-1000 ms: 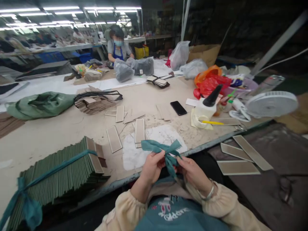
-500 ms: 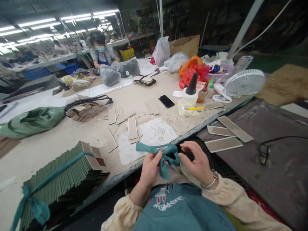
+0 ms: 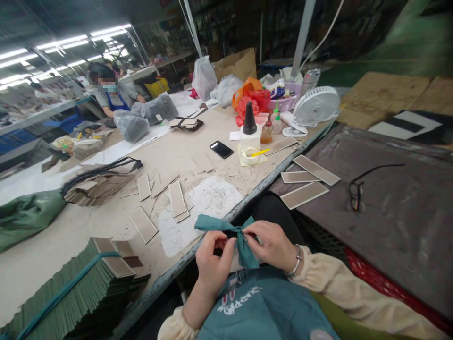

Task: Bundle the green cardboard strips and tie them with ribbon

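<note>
A teal cloth strip [image 3: 215, 223], knotted in the middle with loose ends, is held in front of my apron [image 3: 255, 302] by the table edge. My right hand [image 3: 271, 243] pinches it at the knot between thumb and fingers. Close by on the left, my left hand [image 3: 215, 259] has its fingers curled and the thumb near the index fingertip, at the strip's lower edge; the exact contact is partly hidden. At the lower left stands a stack of green-edged pieces [image 3: 71, 288], bound with a similar teal strip [image 3: 67, 289].
Flat beige pieces [image 3: 143, 224] lie on the worktable [image 3: 170, 160]. Beyond are a phone [image 3: 221, 149], a black-capped glue bottle [image 3: 249, 127], a tape roll [image 3: 250, 157] and a white fan [image 3: 317, 106]. Glasses [image 3: 355, 193] rest on the right surface. A masked co-worker [image 3: 115, 97] sits opposite.
My right hand has closed in from beside the strip and now grips its knot. My left hand has shifted off the knot slightly leftward. The whole view has turned right.
</note>
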`<state>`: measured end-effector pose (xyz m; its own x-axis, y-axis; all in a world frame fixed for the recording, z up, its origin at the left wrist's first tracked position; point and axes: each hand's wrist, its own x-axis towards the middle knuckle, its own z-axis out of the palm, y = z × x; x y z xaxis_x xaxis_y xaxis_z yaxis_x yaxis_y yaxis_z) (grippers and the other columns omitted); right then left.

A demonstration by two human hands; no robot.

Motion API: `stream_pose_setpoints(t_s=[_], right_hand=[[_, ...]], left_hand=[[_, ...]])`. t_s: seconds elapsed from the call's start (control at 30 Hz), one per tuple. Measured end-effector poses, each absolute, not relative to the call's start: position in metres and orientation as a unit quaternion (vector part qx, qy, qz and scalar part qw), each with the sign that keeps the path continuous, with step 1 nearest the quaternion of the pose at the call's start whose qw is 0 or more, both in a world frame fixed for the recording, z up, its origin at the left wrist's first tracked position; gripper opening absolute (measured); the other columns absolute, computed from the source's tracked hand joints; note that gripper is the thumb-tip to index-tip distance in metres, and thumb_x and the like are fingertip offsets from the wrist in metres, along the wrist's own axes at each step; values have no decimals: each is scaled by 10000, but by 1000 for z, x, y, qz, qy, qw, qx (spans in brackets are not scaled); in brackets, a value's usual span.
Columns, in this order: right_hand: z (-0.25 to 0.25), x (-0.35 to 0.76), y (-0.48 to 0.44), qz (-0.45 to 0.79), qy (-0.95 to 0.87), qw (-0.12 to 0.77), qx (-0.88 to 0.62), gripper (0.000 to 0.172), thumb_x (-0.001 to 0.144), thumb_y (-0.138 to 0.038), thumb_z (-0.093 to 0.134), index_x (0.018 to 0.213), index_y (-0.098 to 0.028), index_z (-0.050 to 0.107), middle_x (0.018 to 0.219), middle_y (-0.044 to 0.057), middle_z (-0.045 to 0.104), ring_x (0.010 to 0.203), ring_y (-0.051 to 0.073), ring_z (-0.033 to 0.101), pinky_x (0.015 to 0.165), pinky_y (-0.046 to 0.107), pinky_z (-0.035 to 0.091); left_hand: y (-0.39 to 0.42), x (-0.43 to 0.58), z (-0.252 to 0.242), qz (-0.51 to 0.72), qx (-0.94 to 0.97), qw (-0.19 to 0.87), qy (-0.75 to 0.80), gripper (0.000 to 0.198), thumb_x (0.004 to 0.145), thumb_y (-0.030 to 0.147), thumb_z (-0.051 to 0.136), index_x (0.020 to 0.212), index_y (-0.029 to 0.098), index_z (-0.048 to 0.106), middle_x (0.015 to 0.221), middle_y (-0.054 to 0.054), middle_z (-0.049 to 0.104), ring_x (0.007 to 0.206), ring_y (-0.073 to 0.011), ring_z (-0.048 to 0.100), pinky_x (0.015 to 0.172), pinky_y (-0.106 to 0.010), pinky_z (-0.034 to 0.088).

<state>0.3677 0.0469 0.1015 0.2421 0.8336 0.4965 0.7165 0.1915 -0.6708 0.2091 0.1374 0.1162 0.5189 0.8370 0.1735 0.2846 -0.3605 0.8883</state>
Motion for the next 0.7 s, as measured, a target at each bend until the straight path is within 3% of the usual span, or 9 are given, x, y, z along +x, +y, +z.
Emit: stream_pose_setpoints(t_s=[0.1, 0.2, 0.3, 0.43, 0.7], right_hand=[[105, 369, 43, 41, -637, 455, -621, 150, 833, -143, 513, 914, -211, 619, 823, 44, 683, 759, 164, 612, 706, 307, 499], [107, 370, 42, 37, -665, 440, -603, 150, 828, -131, 513, 910, -207, 613, 811, 45, 675, 736, 165, 593, 693, 312, 490], [107, 369, 42, 48, -662, 456, -593, 146, 826, -129, 513, 893, -214, 611, 785, 37, 671, 718, 159, 593, 687, 306, 486], [107, 365, 41, 113, -629, 491, -593, 120, 820, -145, 530, 854, -224, 614, 766, 23, 672, 715, 149, 613, 676, 281, 485], [100, 360, 44, 291, -476, 549, -622, 46, 756, -166, 585, 767, -203, 561, 653, -31, 562, 594, 109, 533, 569, 228, 418]], left_hand=[[136, 210, 119, 318, 805, 388, 317, 124, 755, 255, 658, 852, 180, 643, 782, -35, 640, 696, -143, 590, 682, -250, 483], [136, 216, 119, 260, 779, 464, 332, 184, 765, 261, 643, 927, 178, 668, 828, -49, 681, 733, -161, 627, 695, -255, 504], [136, 222, 117, 226, 707, 557, 371, 149, 750, 273, 647, 844, 161, 680, 751, -37, 684, 675, -158, 631, 653, -248, 510], [136, 225, 115, 207, 659, 615, 381, 168, 708, 277, 673, 810, 144, 687, 714, -34, 677, 637, -150, 613, 624, -243, 504], [136, 225, 112, 223, 665, 590, 399, 99, 674, 216, 635, 733, 142, 664, 642, -8, 627, 565, -112, 544, 531, -197, 426]])
